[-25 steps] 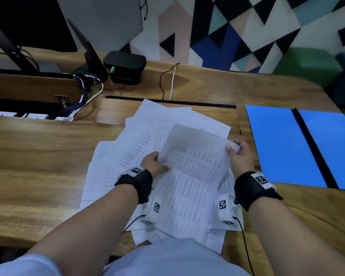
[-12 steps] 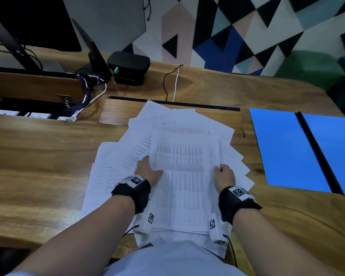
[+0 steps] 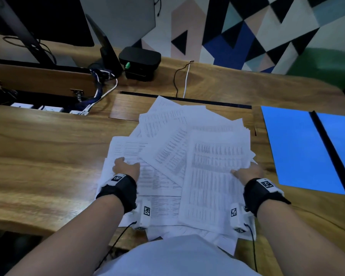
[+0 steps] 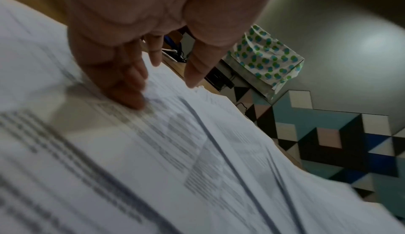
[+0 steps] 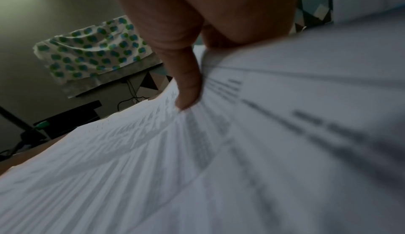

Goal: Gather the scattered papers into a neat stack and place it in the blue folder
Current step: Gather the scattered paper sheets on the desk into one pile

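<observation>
Both wrist views are motion-blurred; the printed text on the papers (image 3: 187,162) is unreadable there. The pile sits at centre frame in the head view, fanned and overlapping on the wooden desk (image 3: 48,152), its near edge hidden behind the person's shirt (image 3: 177,257).

The left hand (image 3: 126,168) lies at the pile's left side. In the left wrist view its fingers (image 4: 131,88) extend onto a sheet, thumb apart; nothing is clasped.

The right hand (image 3: 247,173) holds the right edge of the top sheet (image 3: 217,176): thumb (image 5: 188,88) on top, remaining fingers hidden beneath the paper.

The blue folder (image 3: 299,148) lies open and flat at right of frame, cut off by the frame edge, just clear of the pile's right edge. Bare desk extends left of the pile. A black box (image 3: 139,62) and cables (image 3: 100,94) occupy the upper left.
</observation>
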